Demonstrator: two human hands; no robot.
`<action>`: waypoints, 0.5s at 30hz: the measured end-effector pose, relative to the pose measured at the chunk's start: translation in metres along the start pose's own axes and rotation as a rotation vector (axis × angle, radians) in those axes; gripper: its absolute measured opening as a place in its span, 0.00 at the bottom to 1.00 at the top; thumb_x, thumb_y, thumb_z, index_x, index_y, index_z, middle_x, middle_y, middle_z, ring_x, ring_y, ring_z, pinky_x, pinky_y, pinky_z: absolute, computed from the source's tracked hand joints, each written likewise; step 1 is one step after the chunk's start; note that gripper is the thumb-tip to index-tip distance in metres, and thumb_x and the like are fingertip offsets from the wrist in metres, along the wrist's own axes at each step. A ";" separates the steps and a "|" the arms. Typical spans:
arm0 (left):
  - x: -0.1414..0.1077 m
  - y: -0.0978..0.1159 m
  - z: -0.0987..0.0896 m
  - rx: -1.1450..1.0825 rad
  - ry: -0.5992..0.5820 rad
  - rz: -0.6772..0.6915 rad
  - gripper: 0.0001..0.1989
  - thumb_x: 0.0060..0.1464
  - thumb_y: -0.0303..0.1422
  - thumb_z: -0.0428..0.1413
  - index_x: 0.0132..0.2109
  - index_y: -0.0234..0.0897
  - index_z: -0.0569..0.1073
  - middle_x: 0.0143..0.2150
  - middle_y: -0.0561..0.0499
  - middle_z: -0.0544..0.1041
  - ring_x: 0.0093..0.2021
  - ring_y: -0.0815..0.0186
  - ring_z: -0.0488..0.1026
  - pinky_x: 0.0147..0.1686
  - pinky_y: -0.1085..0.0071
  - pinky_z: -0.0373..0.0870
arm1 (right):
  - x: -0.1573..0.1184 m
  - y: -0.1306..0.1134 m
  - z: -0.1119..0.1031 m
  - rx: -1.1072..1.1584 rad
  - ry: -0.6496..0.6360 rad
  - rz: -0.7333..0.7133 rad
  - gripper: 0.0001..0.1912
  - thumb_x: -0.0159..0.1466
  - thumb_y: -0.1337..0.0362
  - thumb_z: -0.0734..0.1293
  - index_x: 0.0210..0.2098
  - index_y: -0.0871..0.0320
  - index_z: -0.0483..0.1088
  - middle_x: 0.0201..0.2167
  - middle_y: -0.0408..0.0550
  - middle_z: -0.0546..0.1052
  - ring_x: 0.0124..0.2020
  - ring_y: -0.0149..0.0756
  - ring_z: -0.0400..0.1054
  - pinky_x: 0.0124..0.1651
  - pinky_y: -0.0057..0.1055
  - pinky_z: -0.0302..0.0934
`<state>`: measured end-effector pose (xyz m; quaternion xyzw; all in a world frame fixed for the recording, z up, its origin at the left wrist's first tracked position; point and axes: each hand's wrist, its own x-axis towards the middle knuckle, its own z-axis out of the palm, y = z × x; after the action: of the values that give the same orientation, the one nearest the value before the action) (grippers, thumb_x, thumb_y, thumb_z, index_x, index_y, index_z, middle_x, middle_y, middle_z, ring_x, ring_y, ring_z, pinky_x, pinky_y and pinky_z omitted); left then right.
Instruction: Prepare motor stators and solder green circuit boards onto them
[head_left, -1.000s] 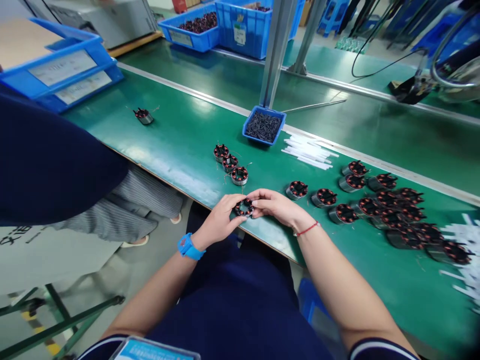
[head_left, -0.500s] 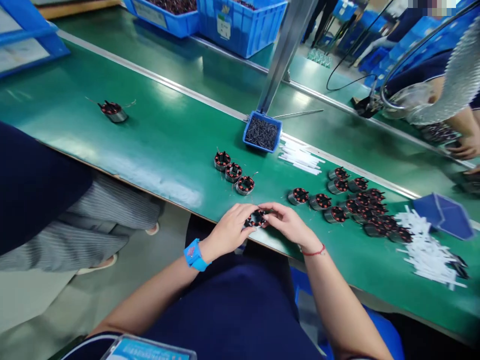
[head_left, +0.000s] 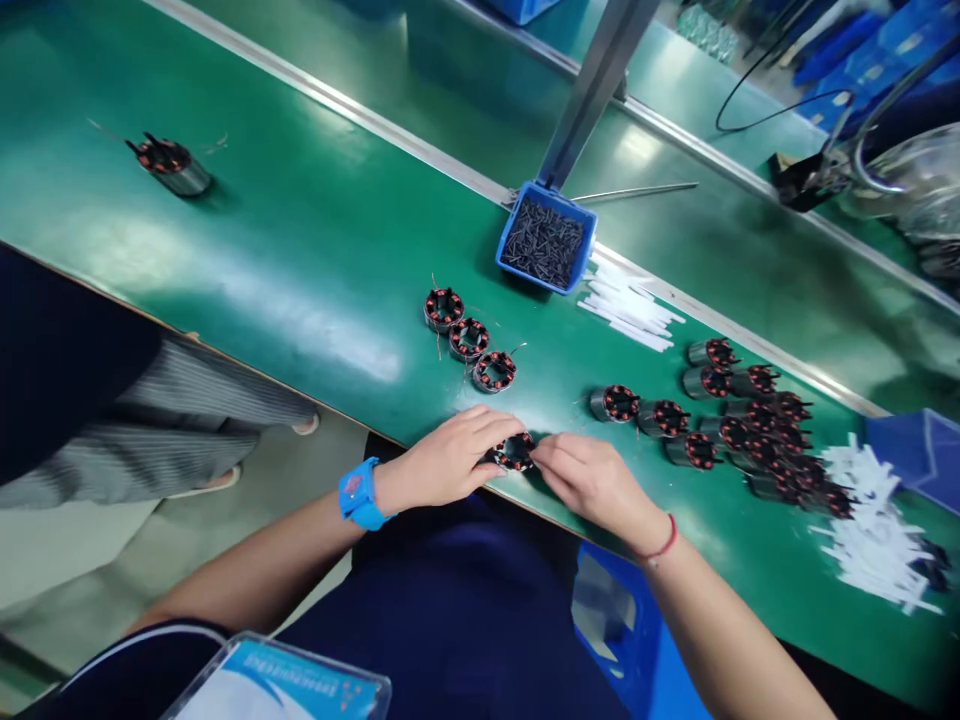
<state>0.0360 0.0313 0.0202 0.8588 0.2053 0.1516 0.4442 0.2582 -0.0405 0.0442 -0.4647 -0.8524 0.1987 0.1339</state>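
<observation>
At the near edge of the glossy green desk [head_left: 337, 230], the left hand [head_left: 444, 460] grips a black, copper-wound metal ring [head_left: 516, 466]; the right hand [head_left: 589, 480], fingertips bunched, meets its right side, hold unclear.

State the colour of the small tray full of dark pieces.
The tray is blue; it shows best in the head view.

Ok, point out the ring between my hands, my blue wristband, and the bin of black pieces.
Ring [head_left: 517, 466]: head view, on its near rim.
Blue wristband [head_left: 361, 494]: head view, on the middle of its band.
Bin [head_left: 532, 278]: head view, on its near rim.
</observation>
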 end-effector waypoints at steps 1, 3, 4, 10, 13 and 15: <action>0.000 0.000 0.000 -0.007 -0.002 -0.006 0.21 0.60 0.31 0.53 0.59 0.34 0.62 0.55 0.43 0.70 0.55 0.59 0.65 0.57 0.58 0.62 | 0.000 0.001 0.001 0.036 0.019 -0.001 0.07 0.67 0.70 0.60 0.43 0.59 0.68 0.35 0.50 0.75 0.34 0.33 0.68 0.36 0.30 0.62; 0.000 0.000 0.000 -0.021 -0.005 -0.016 0.21 0.60 0.31 0.53 0.59 0.35 0.62 0.55 0.43 0.70 0.55 0.59 0.65 0.57 0.58 0.63 | 0.000 0.003 0.003 0.108 0.043 0.006 0.07 0.66 0.70 0.60 0.41 0.59 0.68 0.35 0.49 0.75 0.35 0.32 0.68 0.38 0.29 0.62; 0.001 0.000 0.000 -0.026 -0.006 -0.017 0.21 0.60 0.31 0.53 0.59 0.35 0.62 0.55 0.43 0.70 0.55 0.59 0.65 0.57 0.58 0.63 | 0.001 0.004 0.003 0.129 0.043 0.006 0.07 0.66 0.70 0.60 0.41 0.59 0.68 0.34 0.49 0.75 0.35 0.32 0.68 0.38 0.28 0.62; 0.001 0.000 -0.002 -0.011 -0.015 -0.023 0.22 0.59 0.31 0.54 0.59 0.35 0.62 0.55 0.43 0.70 0.56 0.58 0.65 0.57 0.59 0.63 | 0.003 0.006 0.003 0.015 -0.028 -0.079 0.09 0.67 0.69 0.58 0.37 0.59 0.69 0.28 0.47 0.72 0.29 0.33 0.63 0.31 0.31 0.57; -0.002 0.004 -0.001 -0.015 -0.008 -0.057 0.23 0.58 0.31 0.55 0.60 0.36 0.61 0.55 0.44 0.70 0.57 0.59 0.64 0.58 0.60 0.63 | 0.002 0.009 0.007 0.067 -0.009 -0.036 0.09 0.67 0.69 0.57 0.37 0.57 0.67 0.28 0.46 0.72 0.29 0.33 0.63 0.33 0.31 0.59; -0.004 0.007 0.004 -0.003 0.014 -0.104 0.24 0.58 0.31 0.55 0.60 0.37 0.59 0.56 0.44 0.69 0.58 0.60 0.63 0.58 0.60 0.63 | 0.001 0.009 0.009 0.167 0.043 0.020 0.08 0.66 0.70 0.57 0.39 0.56 0.66 0.30 0.46 0.72 0.30 0.34 0.65 0.35 0.32 0.61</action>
<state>0.0355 0.0230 0.0235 0.8452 0.2526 0.1344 0.4514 0.2603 -0.0372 0.0320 -0.4647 -0.8250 0.2605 0.1885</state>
